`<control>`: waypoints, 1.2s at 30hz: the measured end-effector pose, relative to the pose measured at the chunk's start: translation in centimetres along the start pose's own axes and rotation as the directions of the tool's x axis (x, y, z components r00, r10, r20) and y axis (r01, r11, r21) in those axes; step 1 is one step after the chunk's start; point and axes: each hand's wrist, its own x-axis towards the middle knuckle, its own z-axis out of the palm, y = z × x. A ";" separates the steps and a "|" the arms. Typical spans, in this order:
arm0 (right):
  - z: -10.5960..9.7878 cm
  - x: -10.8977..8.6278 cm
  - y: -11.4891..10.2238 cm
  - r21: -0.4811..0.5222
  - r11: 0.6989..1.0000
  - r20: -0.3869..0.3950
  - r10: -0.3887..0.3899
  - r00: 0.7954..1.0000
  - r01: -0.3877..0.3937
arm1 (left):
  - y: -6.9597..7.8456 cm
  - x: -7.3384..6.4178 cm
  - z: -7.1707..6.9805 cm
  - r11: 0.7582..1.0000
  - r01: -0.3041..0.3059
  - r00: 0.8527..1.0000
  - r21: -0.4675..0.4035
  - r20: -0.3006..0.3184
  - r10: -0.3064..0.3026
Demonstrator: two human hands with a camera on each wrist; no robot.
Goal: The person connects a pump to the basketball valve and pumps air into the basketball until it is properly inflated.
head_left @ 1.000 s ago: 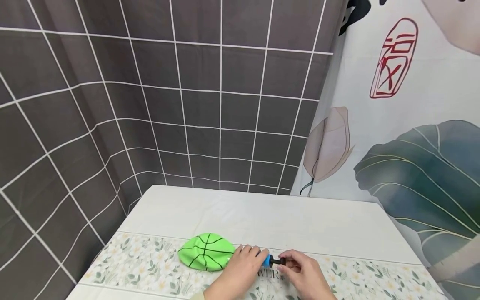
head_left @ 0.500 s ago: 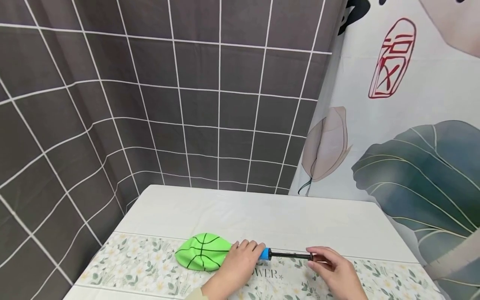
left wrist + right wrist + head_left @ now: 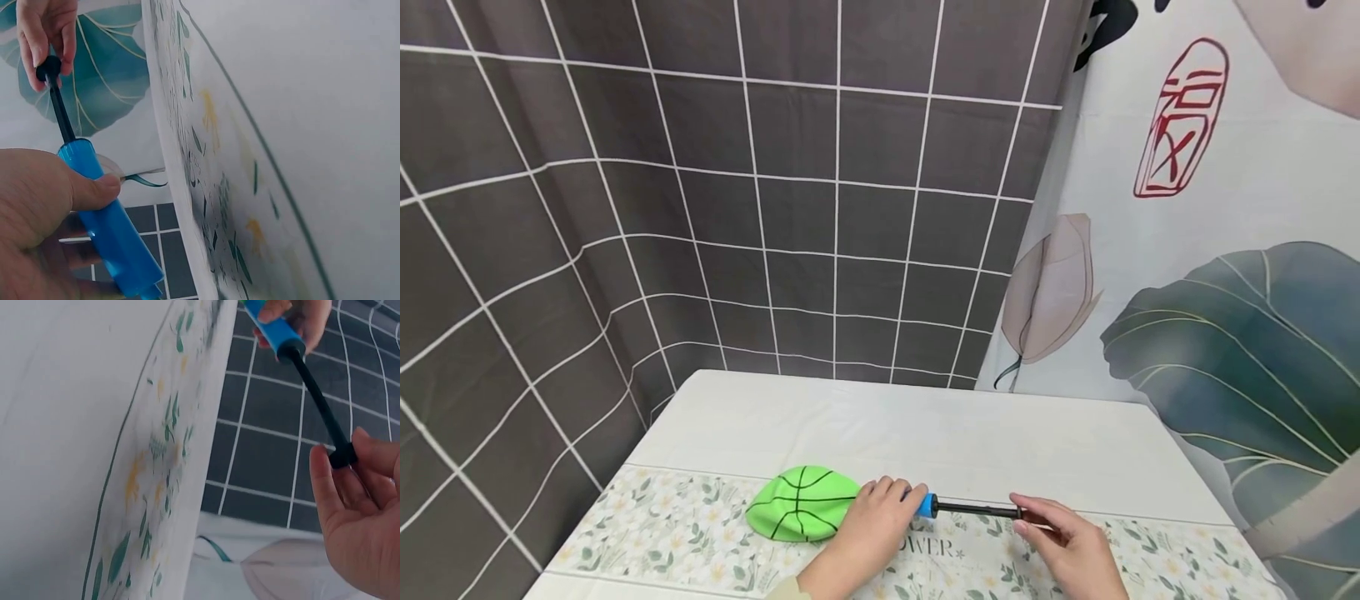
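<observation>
A limp green ball (image 3: 801,504) with black basketball lines lies on the table, sagging and not round. Just right of it, my left hand (image 3: 872,532) grips the blue barrel of a hand pump (image 3: 125,250), thumb across its side in the left wrist view. The black plunger rod (image 3: 973,509) is drawn far out of the barrel. At its end, my right hand (image 3: 1070,542) pinches the black knob (image 3: 342,456) between thumb and fingers. My left hand hides where the pump meets the ball in the head view.
The white table (image 3: 917,433) carries a flower-printed band (image 3: 677,517) with lettering. Behind it hangs a dark cloth (image 3: 797,217) with a white grid. A pale cloth (image 3: 1097,250) with leaf prints hangs at the right.
My right hand has pulled the plunger out to the right, mostly between the first two frames. Since then it is nearly still. My left hand keeps its grip on the barrel.
</observation>
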 end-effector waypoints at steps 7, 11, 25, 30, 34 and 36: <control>3.0 -0.4 -0.7 -0.029 0.997 -0.031 -0.071 0.997 0.070 | 0.1 -0.1 0.0 1.000 -0.002 1.000 0.008 0.007 0.002; 5.0 -0.4 -1.0 -0.040 0.994 -0.025 -0.101 0.995 0.100 | 0.4 -0.2 0.0 1.000 -0.005 1.000 0.001 0.003 0.005; 6.2 0.0 -1.8 0.050 0.994 0.081 -0.103 0.991 0.099 | 0.2 -0.7 -0.1 1.000 -0.021 0.999 -0.023 -0.044 0.020; 4.9 0.2 -1.9 0.027 0.996 -0.004 -0.086 0.996 0.086 | -0.1 -0.4 -0.1 1.000 -0.001 0.999 -0.015 -0.039 0.000; 2.6 0.2 -1.7 0.022 0.999 -0.030 -0.032 0.999 0.033 | -0.2 -0.1 -0.3 1.000 0.007 1.000 -0.028 0.001 -0.007; 1.3 0.1 -1.6 0.013 1.000 -0.021 0.011 1.000 -0.011 | -0.3 0.0 -0.5 0.999 0.008 1.000 -0.034 0.018 -0.007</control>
